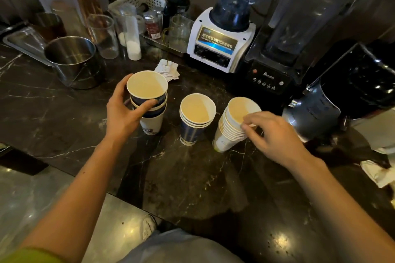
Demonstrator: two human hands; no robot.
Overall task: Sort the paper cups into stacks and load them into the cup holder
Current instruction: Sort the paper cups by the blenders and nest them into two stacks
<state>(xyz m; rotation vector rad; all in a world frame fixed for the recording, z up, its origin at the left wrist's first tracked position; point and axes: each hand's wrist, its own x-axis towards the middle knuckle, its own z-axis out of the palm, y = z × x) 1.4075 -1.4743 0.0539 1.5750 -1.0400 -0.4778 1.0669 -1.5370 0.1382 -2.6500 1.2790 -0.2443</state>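
Three stacks of paper cups stand on the dark marble counter [192, 177]. My left hand [124, 111] grips the left stack [147, 89], which has blue cups on top of a white printed cup. A middle stack [195, 117] of blue cups stands free between my hands. At the right, a tall white stack [232, 126] leans slightly. My right hand [271, 130] pinches the rim of its top cup with thumb and fingertips. No cup holder is in view.
A steel pot [73, 60] and glasses [103, 36] stand at the back left. A white blender [222, 38] and a black blender [277, 64] line the back, with a dark machine [333, 102] at the right. Paper slips [167, 69] lie behind the left stack.
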